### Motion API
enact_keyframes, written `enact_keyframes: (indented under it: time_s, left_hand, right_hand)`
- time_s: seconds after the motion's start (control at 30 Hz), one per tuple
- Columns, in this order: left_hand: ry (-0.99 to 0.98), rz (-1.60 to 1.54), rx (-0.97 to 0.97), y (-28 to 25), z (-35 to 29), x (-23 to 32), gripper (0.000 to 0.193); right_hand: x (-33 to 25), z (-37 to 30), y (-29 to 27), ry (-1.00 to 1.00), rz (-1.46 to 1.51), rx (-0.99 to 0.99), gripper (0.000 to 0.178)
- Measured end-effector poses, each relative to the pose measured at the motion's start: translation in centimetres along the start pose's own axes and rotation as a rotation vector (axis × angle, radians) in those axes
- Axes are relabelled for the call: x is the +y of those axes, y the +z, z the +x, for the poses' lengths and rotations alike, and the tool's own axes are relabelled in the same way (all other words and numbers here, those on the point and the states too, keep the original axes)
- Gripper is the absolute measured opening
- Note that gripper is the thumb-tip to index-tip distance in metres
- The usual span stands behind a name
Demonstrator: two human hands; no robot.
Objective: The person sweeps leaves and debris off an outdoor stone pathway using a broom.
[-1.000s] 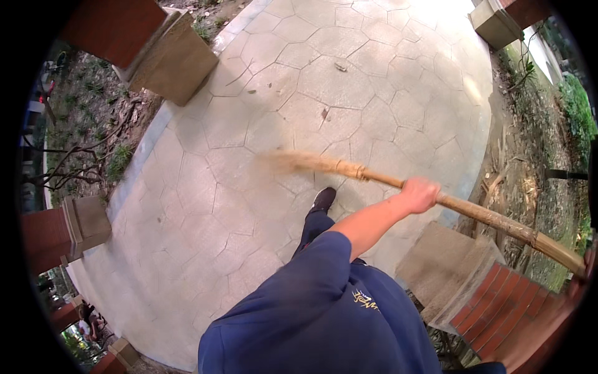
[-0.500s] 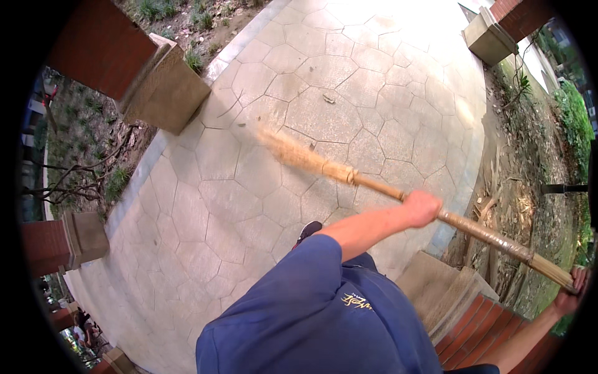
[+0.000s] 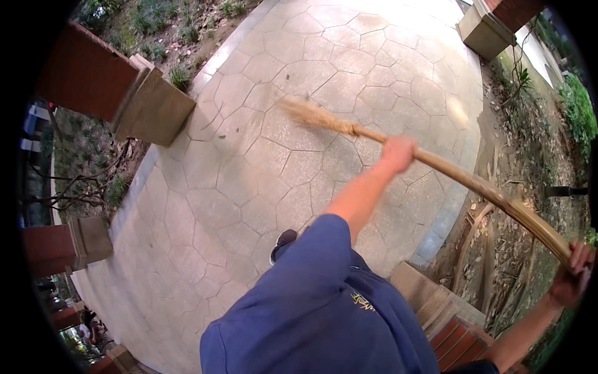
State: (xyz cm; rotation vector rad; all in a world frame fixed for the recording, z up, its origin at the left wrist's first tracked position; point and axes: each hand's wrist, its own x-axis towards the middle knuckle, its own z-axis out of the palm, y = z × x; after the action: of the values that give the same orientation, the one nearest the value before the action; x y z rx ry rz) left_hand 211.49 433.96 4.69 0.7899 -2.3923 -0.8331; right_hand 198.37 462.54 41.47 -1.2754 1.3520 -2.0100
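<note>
Across a stone-paved path, seen from above, a long-handled straw broom [image 3: 448, 168] slants from the person's right side toward the upper middle of the view. Its pale, bushy head [image 3: 317, 118] points up and to the left over the paving [image 3: 187, 237]; the tips are blurred, so whether they touch the stone cannot be told. The left hand [image 3: 398, 154] is closed around the handle just behind the head, with the arm reaching out across the body. The right hand [image 3: 571, 274] is wrapped around the far end of the handle, near the dim right rim.

This looks like the middle of a sweeping stroke, with the left hand guiding and the right hand steadying the end. Continuing it would call for keeping both grips and bringing the bristles flat along the stone, perhaps toward the small brown leaf [image 3: 222, 137] lying left of the broom head.

Below are a navy shirt [image 3: 280, 299] and one dark shoe [image 3: 284, 243] on the paving. At upper left, a brick pillar with a stone base [image 3: 159, 106] stands at the path's edge. Along the right side runs bare ground [image 3: 498, 230] with roots and leaf litter.
</note>
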Motion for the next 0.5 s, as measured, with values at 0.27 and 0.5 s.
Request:
enact_keyframes:
  time_s: [0.27, 0.5]
  left_hand:
    - [0.006, 0.198, -0.177, -1.8, -0.4, 2.2, 0.009]
    - [-0.35, 0.282, -0.497, -3.9, -13.5, -8.7, 0.017]
  right_hand:
    - [5.6, 2.5, -12.8, 0.083, 0.257, 0.028, 0.018]
    - [21.6, 0.9, -4.2, 0.481, 0.464, 0.202, 0.013]
